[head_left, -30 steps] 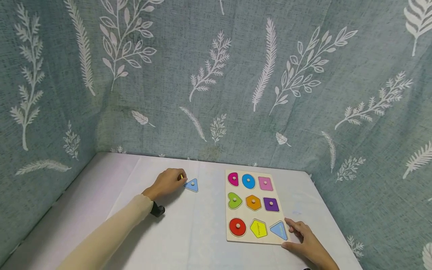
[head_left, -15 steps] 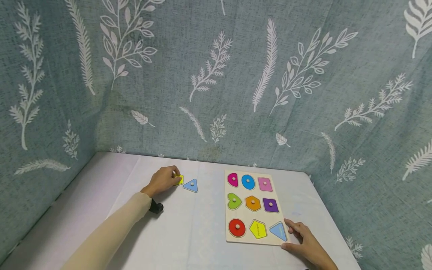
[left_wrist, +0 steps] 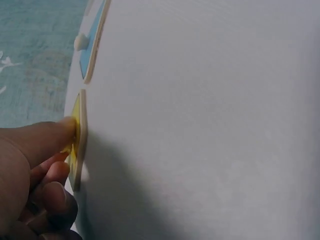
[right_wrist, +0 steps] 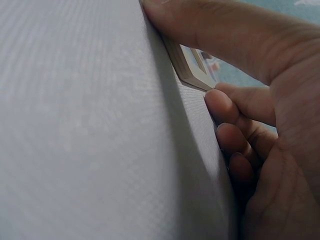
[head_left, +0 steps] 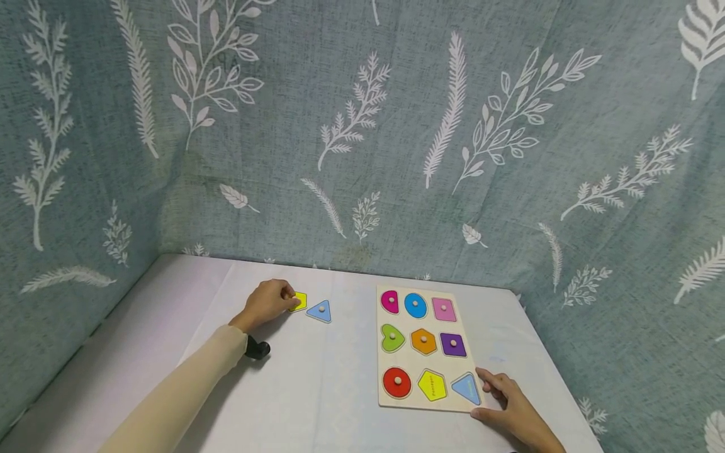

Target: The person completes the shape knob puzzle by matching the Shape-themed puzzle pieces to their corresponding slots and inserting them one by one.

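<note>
In the head view, my left hand [head_left: 269, 301] pinches a yellow pentagon puzzle piece [head_left: 301, 302] at the table's far left. Its thumb [left_wrist: 47, 137] is at the yellow face in the left wrist view, and the fingers hide the knob. Beside the pentagon lies a blue triangle piece [head_left: 320, 311] with a small wooden knob. My right hand [head_left: 512, 406] holds the near right corner of the wooden puzzle board [head_left: 404, 356], thumb at the near edge and forefinger at the right edge. Two board recesses, a yellow pentagon [head_left: 433, 385] and a blue triangle [head_left: 467, 388], show printed words.
Knobbed pieces fill the other board places, among them a red circle [head_left: 397, 382], an orange hexagon [head_left: 423, 341] and a green heart [head_left: 392, 338]. A white cloth [head_left: 283, 396] covers the table. Leaf-patterned grey-green curtains [head_left: 396, 239] stand behind and at both sides.
My left hand has shifted slightly left and lowered the yellow pentagon from a tilt to flat beside the blue triangle. The right hand stays at the board's corner.
</note>
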